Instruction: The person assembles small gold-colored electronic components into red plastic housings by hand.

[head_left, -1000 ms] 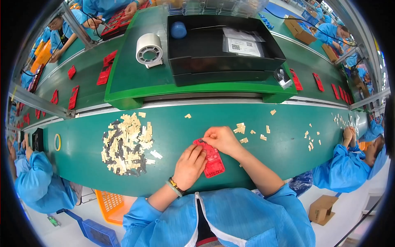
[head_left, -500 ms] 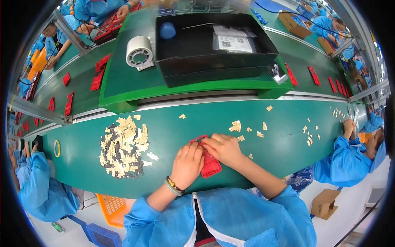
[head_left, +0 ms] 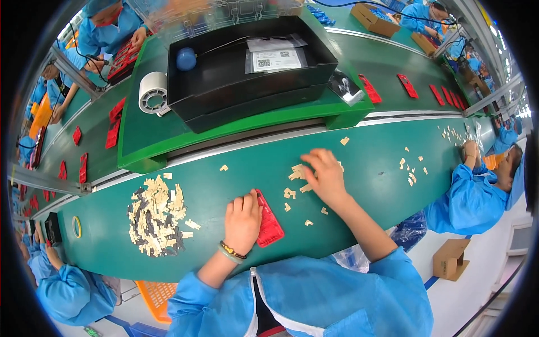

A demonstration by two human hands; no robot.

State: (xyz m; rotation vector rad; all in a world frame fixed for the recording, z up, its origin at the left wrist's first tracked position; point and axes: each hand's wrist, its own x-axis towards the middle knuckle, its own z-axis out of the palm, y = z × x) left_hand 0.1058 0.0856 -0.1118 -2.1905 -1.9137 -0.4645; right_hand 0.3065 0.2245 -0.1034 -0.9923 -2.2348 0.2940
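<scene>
On the green tabletop lies a red rectangular plastic part (head_left: 272, 226), tilted slightly. Its left side is gripped by my left hand (head_left: 242, 223), which wears bracelets at the wrist; the fingers curl over its edge. My right hand (head_left: 327, 178) is away from the red part, above a loose group of small cream L-shaped pieces (head_left: 295, 173). Its thumb and index finger are apart, and nothing shows between them. A few more cream pieces (head_left: 289, 193) lie just below that hand. Left of my left hand is a big heap of cream and dark grey pieces (head_left: 157, 216).
Behind the tabletop, a green raised shelf (head_left: 236, 137) carries a black tray (head_left: 247, 95) and a white tape roll (head_left: 153, 94). More red parts (head_left: 407, 86) lie on the belt (head_left: 387, 73). A yellow tape ring (head_left: 77, 226) is far left. Co-workers (head_left: 463, 196) sit on both sides.
My right hand has left the red part and moved right and away to the cream pieces. My left hand stays on the red part. The view has turned somewhat.
</scene>
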